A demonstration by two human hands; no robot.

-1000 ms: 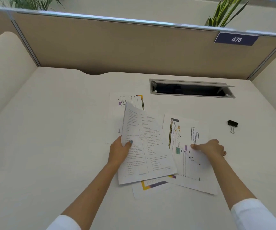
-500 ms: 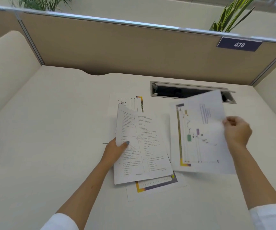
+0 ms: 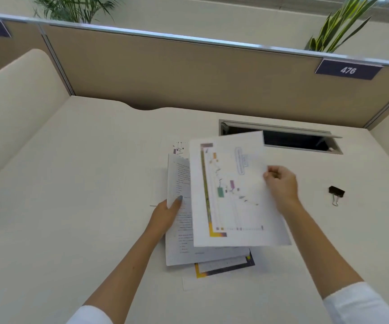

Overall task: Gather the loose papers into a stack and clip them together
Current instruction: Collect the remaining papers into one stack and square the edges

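1. Where the cream desk top [image 3: 72,183] meets the tan fabric partition [image 3: 188,73]: curved notch in the back edge, open rectangular cable hatch [image 3: 282,139] to its right; broad bare surface left of the papers, narrower strip to the right.
2. Small black binder clip [image 3: 336,192] with wire handles: on the desk, well apart from the papers, right of the right hand [image 3: 282,185].
3. Right hand: fingers curled, pinching the right edge of a white sheet with a coloured chart [image 3: 233,197], held above the others.
4. Left hand [image 3: 166,212]: thumb on top, gripping the left edge of a white printed text page [image 3: 179,242].
5. Partly covered: a yellow-and-purple bordered sheet [image 3: 223,267] below, another diagram sheet [image 3: 178,148] behind. Print blurred, unreadable.
6. Blue plate "476" [image 3: 348,70] on the partition; green plant [image 3: 338,26] behind, cut off.
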